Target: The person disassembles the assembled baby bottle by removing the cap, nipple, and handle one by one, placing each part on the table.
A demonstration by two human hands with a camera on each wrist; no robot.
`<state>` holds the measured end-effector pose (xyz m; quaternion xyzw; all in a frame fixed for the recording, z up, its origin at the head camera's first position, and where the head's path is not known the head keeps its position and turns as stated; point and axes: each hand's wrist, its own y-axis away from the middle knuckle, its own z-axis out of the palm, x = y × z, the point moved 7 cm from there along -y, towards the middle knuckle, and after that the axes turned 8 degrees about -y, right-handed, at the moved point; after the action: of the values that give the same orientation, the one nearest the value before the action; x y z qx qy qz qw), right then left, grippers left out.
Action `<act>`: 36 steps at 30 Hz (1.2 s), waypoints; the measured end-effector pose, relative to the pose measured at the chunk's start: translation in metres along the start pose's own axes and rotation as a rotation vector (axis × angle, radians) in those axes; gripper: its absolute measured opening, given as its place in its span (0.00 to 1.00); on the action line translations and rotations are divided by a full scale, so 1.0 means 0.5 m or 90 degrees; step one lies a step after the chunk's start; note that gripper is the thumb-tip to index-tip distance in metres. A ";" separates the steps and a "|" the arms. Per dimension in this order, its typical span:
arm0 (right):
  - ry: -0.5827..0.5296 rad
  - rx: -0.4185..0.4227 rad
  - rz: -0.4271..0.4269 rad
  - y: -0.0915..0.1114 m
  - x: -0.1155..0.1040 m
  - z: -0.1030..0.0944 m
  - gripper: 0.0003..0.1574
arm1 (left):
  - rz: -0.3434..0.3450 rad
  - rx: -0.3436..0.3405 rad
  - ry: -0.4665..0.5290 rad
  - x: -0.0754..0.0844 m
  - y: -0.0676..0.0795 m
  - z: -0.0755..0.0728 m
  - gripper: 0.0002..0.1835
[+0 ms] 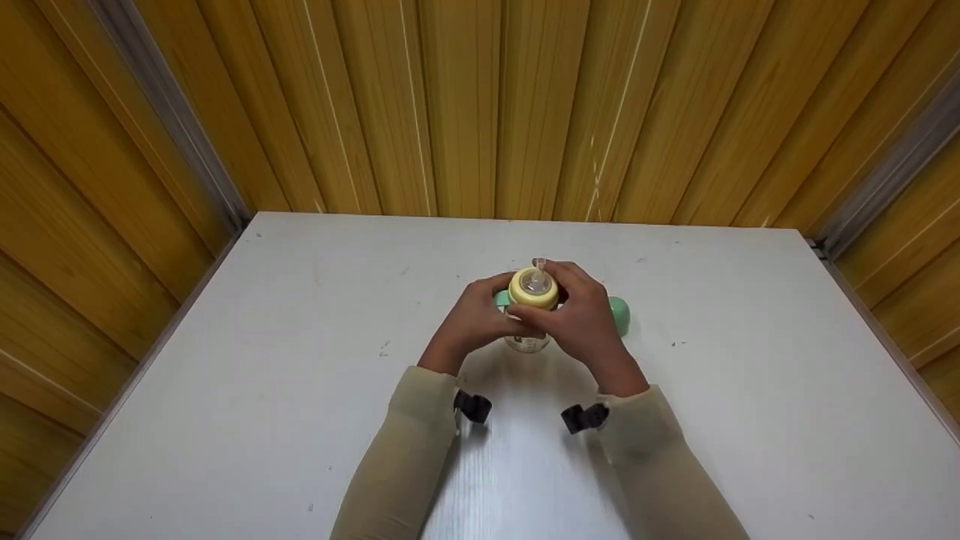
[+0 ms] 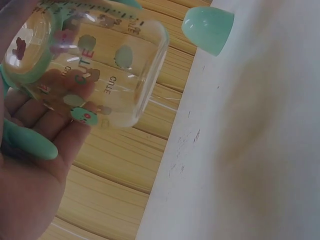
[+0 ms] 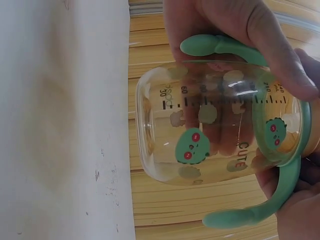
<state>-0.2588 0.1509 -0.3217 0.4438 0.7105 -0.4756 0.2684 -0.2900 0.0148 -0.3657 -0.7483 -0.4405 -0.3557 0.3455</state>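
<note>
A clear baby bottle with printed cartoon figures and mint-green handles is held above the table between both hands. Its yellow collar and clear nipple point up in the head view. My left hand grips the bottle's left side, its fingers passing behind the body by a handle. From the other side my right hand holds the upper part, thumb across the front just below the collar. Part of the bottle is hidden by the hands. To the right of them stands a mint-green cap.
The white table carries small dark scuffs. Behind it rises a wood-patterned panel wall, with similar panels at both sides. A small black device sits at the left wrist, another black device at the right.
</note>
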 end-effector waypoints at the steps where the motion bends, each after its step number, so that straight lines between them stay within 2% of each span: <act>1: 0.001 0.001 0.000 0.000 0.000 0.000 0.44 | -0.005 -0.002 -0.002 -0.001 0.000 0.001 0.40; 7: 0.017 0.003 0.001 0.003 -0.002 0.003 0.44 | -0.026 -0.010 -0.009 -0.005 0.000 0.006 0.40; 14: 0.022 0.001 -0.009 0.004 -0.007 0.004 0.43 | -0.004 -0.010 0.014 -0.004 -0.002 0.006 0.38; 21: 0.029 -0.006 -0.004 0.002 -0.004 0.004 0.44 | 0.002 -0.011 -0.006 -0.005 -0.001 0.005 0.35; 27: 0.006 -0.017 0.018 0.003 0.003 0.005 0.42 | -0.011 -0.019 -0.016 -0.010 -0.002 0.002 0.33; 36: -0.054 -0.056 0.051 0.004 0.004 0.007 0.41 | -0.013 -0.037 0.001 -0.013 0.000 0.003 0.33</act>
<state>-0.2579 0.1485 -0.3258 0.4388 0.7003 -0.4516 0.3362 -0.2918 0.0132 -0.3718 -0.7532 -0.4370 -0.3725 0.3209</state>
